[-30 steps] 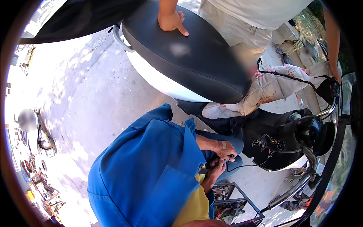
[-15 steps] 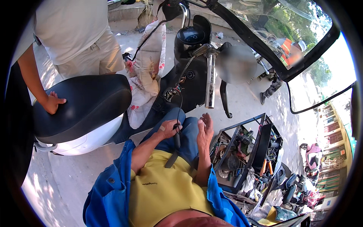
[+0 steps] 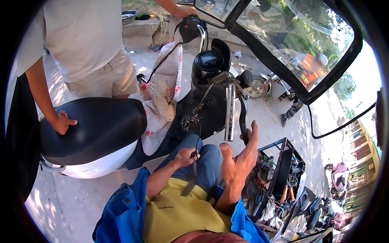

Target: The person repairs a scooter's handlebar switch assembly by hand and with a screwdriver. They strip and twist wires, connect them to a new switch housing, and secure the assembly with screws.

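My left hand [image 3: 187,157] is closed on a thin black cable [image 3: 199,135] over my lap, at a small dark piece on it. The cable runs up to a bunch of loose coloured wires [image 3: 189,121] at the front panel of a scooter [image 3: 208,101]. A blurred dark strip [image 3: 189,188] hangs below that hand. My right hand [image 3: 239,162] is raised, fingers stretched and thumb apart, with nothing in it. Its fingertips are close to the black brake lever [image 3: 243,117]; I cannot tell whether they touch. Beside the lever is the bare metal handlebar end [image 3: 229,113].
A person [image 3: 87,44] stands at left, one hand on the black seat [image 3: 93,125], the other at the far handlebar. A toolbox frame [image 3: 283,170] holds tools, including orange-handled pliers [image 3: 287,193]. A windshield [image 3: 300,36] rises at upper right; a person in an orange vest [image 3: 311,67] is beyond.
My right hand has lifted and moved right, up toward the brake lever, spreading its fingers. My left hand keeps the cable. The standing person's other arm now reaches the far handlebar.
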